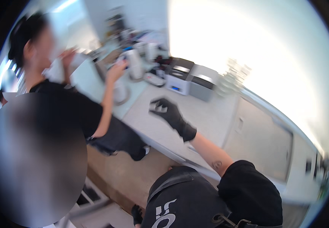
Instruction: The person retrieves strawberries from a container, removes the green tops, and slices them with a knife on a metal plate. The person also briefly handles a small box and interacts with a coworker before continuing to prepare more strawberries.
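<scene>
The right hand (pixel 168 112) wears a black glove and is stretched out over the pale tabletop (pixel 206 117). Its fingers are curled a little, but it grips nothing and it does not touch the tabletop. The left hand (pixel 136 214) also wears a black glove. It hangs low, near the bottom edge, beside the person's black apron (pixel 183 201). Only a small part of it shows, so I cannot tell if it is loose or clenched.

Past the right hand, at the back of the tabletop, stand two box-shaped machines side by side. One is white with a dark top (pixel 179 78) and the other is grey (pixel 204 83). To the right of them is a blurry bunch of clear glass things (pixel 233 78). To the left of the machines stand a white jug (pixel 134 64) and other small things, too blurry to tell apart.

Another person in a black shirt (pixel 71 104) stands on the left, close to the tabletop's edge. This person's hand (pixel 117 70) is lifted up near the white jug. The floor (pixel 130 174) below is brown.
</scene>
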Tool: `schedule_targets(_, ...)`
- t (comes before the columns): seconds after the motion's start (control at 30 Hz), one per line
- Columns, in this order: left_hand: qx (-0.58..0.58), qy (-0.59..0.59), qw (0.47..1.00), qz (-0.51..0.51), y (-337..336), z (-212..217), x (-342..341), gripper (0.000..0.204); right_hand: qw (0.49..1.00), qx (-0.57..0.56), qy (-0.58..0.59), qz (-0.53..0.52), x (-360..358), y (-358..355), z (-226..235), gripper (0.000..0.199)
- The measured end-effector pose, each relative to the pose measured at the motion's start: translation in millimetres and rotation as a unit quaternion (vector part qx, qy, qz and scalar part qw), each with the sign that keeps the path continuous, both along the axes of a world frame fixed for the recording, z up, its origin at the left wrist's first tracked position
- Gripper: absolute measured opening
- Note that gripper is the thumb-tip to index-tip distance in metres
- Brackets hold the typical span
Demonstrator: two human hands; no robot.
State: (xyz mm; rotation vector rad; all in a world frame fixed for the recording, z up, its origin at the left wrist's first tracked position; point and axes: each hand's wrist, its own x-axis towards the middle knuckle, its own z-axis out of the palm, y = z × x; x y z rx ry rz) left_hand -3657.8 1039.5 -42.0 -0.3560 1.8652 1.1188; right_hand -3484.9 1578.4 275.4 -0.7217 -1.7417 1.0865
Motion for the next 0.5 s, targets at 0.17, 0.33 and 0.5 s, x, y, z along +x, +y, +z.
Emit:
schedule_targets(0.17,-0.069,-0.012,0.952,-0.297,49,-19,-92,0.045,0.973,-0.136,-0.061,-0.179,197,-196,-77,0.028)
schedule_targets(0.33,-0.09,0.03,0.855,-0.51,196,14,-80,0.043,0.811,-0.299,-0.107,-0.491,382,-431,-150,0.03)
schedule_targets(0.5,0.024,0.048,0.711,-0.701,344,63,87,0.041,0.521,-0.406,0.006,-0.75,496,-716,-276,0.033)
